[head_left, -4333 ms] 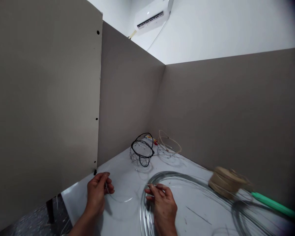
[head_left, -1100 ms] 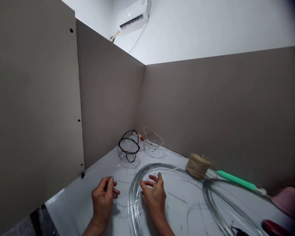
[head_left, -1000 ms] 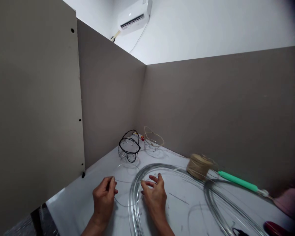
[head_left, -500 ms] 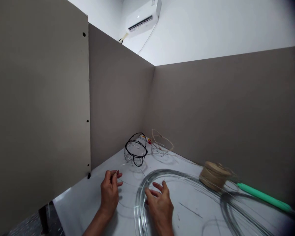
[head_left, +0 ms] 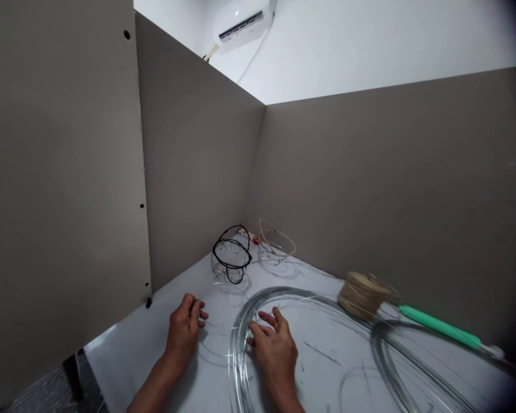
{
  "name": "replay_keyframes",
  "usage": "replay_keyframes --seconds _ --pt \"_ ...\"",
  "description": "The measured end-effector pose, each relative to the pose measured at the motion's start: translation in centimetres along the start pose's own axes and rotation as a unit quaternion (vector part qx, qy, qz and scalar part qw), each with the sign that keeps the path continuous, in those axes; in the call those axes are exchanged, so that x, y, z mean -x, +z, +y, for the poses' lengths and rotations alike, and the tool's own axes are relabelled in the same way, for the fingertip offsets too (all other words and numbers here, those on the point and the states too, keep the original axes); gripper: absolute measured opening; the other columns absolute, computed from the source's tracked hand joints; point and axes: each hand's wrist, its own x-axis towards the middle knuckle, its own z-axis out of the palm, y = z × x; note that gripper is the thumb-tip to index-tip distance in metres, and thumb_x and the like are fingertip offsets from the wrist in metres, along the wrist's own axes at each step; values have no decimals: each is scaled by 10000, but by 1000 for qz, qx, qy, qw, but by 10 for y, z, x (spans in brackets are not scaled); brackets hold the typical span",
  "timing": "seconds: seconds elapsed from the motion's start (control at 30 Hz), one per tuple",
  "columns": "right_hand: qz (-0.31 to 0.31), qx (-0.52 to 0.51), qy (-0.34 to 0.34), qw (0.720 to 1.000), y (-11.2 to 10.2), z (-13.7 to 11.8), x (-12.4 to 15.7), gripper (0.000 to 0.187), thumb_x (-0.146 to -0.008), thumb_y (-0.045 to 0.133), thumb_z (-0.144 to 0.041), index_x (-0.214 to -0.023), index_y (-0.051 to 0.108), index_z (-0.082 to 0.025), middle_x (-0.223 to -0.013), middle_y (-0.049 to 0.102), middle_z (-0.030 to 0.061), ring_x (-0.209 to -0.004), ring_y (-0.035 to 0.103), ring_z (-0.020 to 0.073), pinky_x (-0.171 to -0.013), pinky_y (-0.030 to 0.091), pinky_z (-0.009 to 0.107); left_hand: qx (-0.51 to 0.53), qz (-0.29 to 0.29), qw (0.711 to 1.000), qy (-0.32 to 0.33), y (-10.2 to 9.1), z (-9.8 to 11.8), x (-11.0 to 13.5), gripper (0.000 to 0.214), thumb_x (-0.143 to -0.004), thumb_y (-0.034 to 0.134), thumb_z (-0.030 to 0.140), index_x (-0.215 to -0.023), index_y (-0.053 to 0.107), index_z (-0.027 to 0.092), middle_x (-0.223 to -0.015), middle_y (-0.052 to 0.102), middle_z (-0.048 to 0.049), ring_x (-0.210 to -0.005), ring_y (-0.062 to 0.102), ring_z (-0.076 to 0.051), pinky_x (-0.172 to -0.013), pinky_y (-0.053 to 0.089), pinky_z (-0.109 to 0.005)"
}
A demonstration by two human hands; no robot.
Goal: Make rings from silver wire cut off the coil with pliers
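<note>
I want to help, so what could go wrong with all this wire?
The wire coil under the right hand looks springy, so it could slip and flick up and scratch someone. The thin wire strands beside the left hand are hard to see and might poke skin or snag fingers.

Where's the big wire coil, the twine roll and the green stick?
Wire coil (head_left: 235,344), head view, on its curved left side.
Twine roll (head_left: 363,296), head view, on its middle.
Green stick (head_left: 439,326), head view, on its middle.

Silver wire coil (head_left: 237,350), black wire frame (head_left: 231,265), tan twine spool (head_left: 363,295), bright green handle (head_left: 438,327)
</note>
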Motion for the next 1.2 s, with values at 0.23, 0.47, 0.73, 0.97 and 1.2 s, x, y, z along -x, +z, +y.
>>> replay_keyframes --seconds 0.23,0.47,0.73,0.97,1.2 --pt "-43 -115 97 988 0 -11 2 567 -495 680 -297 -998 461 -157 -822 562 6 -486 585 138 -433 497 298 31 2 999 -35 -7 0 -2 248 -715 509 397 -600 433 190 -691 595 -25 -653 616 -153 -613 511 -274" --pt "-42 -62 37 996 1 -3 5 426 -579 595 -279 -972 516 -134 -747 611 20 -520 589 147 -446 507 280 15 10 1000 -26 -6 -3 0 263 -697 530 413 -580 434 198 -670 617 -29 -678 631 -177 -625 504 -275" --pt "-57 34 -50 997 0 -1 7 376 -659 532 -354 -966 552 -139 -824 659 89 -570 629 189 -526 527 325 -15 9 1000 -21 -7 1 2 223 -742 467 378 -613 412 205 -684 610 -29 -672 617 -165 -598 478 -253" --pt "-53 88 -140 985 -5 -10 9 325 -670 523 -417 -863 596 -166 -790 676 71 -542 629 182 -538 521 301 -101 35 992 65 -15 6 1 205 -747 491 361 -671 574 190 -682 613 -26 -643 569 -138 -593 430 -208" --pt "-50 98 -186 976 -5 -9 11 296 -716 499 -412 -867 593 -176 -745 675 41 -571 642 177 -556 522 267 -90 92 990 63 -14 8 0 209 -741 511 370 -683 613 197 -630 581 -12 -539 550 -134 -522 425 -207"
